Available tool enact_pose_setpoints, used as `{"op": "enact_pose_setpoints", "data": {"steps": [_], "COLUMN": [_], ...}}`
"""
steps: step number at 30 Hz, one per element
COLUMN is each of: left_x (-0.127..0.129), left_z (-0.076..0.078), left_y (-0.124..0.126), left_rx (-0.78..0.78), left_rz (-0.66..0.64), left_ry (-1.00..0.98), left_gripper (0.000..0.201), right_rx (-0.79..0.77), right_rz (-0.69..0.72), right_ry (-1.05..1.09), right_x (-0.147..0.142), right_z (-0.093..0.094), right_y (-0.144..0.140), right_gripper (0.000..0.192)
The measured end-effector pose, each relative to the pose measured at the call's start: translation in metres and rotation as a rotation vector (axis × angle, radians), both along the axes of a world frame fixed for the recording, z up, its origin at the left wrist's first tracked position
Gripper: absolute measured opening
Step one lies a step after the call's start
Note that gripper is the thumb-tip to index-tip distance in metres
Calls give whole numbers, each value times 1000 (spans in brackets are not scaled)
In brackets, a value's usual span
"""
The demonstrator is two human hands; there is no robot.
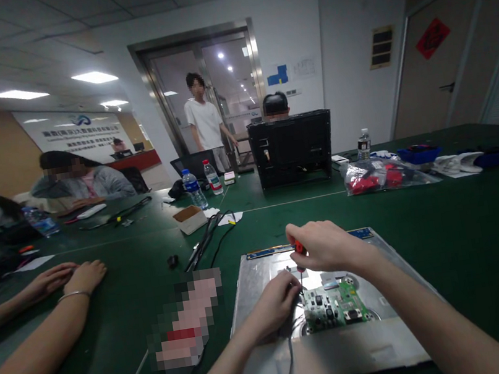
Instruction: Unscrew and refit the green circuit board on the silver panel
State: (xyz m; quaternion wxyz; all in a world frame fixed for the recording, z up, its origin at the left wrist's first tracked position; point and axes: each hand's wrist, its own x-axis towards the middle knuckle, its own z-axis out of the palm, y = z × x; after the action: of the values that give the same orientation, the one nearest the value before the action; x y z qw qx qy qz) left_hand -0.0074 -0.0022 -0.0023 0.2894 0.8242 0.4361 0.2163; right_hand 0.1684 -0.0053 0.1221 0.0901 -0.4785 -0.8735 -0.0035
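Green and thin, the circuit board sat on the metal back panel before us. We judged it light, stiff and fragile (best held by its edges). Our right hand was closed around a small screwdriver, tip down beside the board; our left hand, fingers curled, rested on the panel and held nothing we could see.
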Motion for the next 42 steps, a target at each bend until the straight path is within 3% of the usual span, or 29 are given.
{"op": "enact_pose_setpoints", "data": {"steps": [3,8,14,18,22,29,37,39,42], "left_x": [0,0,0,-2,-2,0,0,0,1], "left_z": [1,3,4,4,3,4,3,2,3], "left_y": [0,-1,-3,-2,0,-1,0,0,-1], "left_rx": [2,-6,-19,-32,-25,-18,-2,-5,-6], "left_rz": [-1,0,-9,-17,-17,-11,-18,-12,-6], "left_ry": [-6,13,14,29,42,43,40,36,33], "left_gripper": [17,17,10,6,5,5,5,4,4], "right_rx": [-25,4,13,-2,-9,35,39,43,49], "right_rz": [33,-40,-27,5,-53,-30,-87,-82,-35], "right_ry": [11,-37,-31,-4,-23,-14,-70,-67,-23], "right_x": [3,-1,-4,-2,-4,-2,-7,-8,-6], "right_z": [0,-1,-1,-2,-1,0,-1,-1,-1], "right_y": [-1,2,1,-1,1,-1,2,1,-2], "right_gripper": [25,41,19,30,42,20,44,39,18]}}
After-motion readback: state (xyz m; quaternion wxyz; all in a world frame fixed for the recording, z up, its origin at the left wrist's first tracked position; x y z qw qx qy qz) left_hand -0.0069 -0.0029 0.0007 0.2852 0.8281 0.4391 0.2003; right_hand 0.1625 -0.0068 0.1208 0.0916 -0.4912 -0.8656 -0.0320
